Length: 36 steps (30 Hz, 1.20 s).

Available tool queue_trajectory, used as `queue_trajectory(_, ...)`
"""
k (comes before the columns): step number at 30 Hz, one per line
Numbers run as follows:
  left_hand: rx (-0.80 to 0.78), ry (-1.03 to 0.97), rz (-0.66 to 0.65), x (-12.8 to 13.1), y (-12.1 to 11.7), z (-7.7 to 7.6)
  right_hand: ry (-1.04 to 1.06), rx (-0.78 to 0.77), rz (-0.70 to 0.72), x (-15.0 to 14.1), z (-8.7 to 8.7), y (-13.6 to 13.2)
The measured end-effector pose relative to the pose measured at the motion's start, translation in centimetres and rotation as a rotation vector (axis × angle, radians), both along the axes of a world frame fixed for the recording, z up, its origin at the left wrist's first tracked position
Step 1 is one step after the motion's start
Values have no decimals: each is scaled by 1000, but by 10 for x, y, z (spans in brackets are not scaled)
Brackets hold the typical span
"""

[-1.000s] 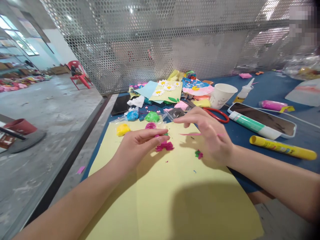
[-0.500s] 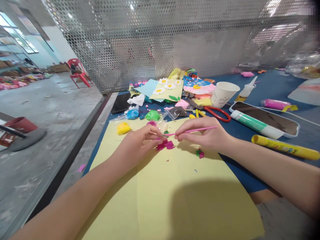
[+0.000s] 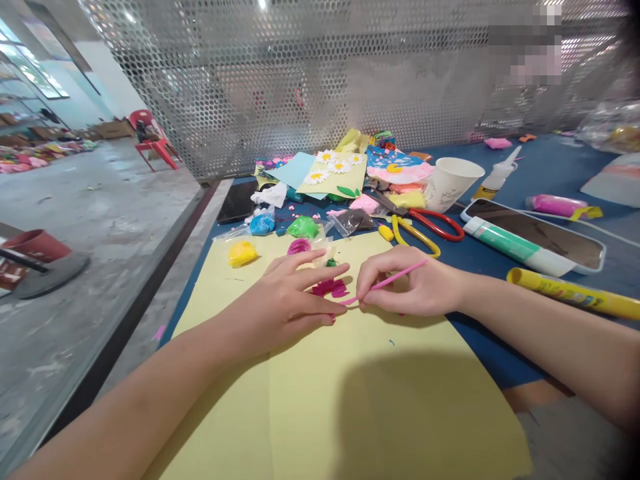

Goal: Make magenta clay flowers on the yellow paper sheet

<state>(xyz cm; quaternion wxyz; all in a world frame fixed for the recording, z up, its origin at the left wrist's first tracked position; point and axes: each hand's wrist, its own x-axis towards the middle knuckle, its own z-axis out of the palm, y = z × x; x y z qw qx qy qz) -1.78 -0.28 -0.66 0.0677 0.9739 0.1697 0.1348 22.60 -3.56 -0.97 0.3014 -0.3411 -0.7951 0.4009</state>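
My right hand [image 3: 407, 280] pinches a thin pink stick-shaped tool [image 3: 400, 275], its tip pointing left and low over the yellow paper [image 3: 300, 400]. Across from it, my left hand [image 3: 290, 297] is open, fingers spread, its fingertips near the tool's tip. A tiny magenta bit shows at the left thumb tip. Between the hands, magenta clay petals [image 3: 330, 288] lie on the paper, partly behind my left fingers. Just beyond are a magenta clay lump [image 3: 299, 247] and a small dark green piece [image 3: 331, 263].
Bags of yellow [image 3: 243, 253], blue [image 3: 262, 223] and green clay [image 3: 303, 227] line the paper's far edge. Red-handled scissors [image 3: 437, 225], a paper cup [image 3: 454, 185], a glue tube [image 3: 517, 247], a phone [image 3: 545, 230] and a yellow marker [image 3: 575, 292] lie rightward. A perforated metal panel [image 3: 300, 87] stands behind.
My left hand has moved nearer and spread its fingers. My right hand has turned the pink tool, lowering its tip nearer to me. The magenta petals stay on the paper.
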Motion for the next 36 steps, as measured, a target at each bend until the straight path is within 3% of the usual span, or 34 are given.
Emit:
queue_trajectory(9,-151,23,84,-1,-2,3,-9,-48,29,1,3,-1)
queue_trajectory(16,17,-64,79,-1,0,0,-111,106,30,-2,-4,-2)
queue_trajectory(26,60,-64,110,1,-4,5,-164,271,17,-9,-6,-7)
queue_trajectory(36,133,-83,74,1,-7,4,-172,215,3,-11,-4,-9)
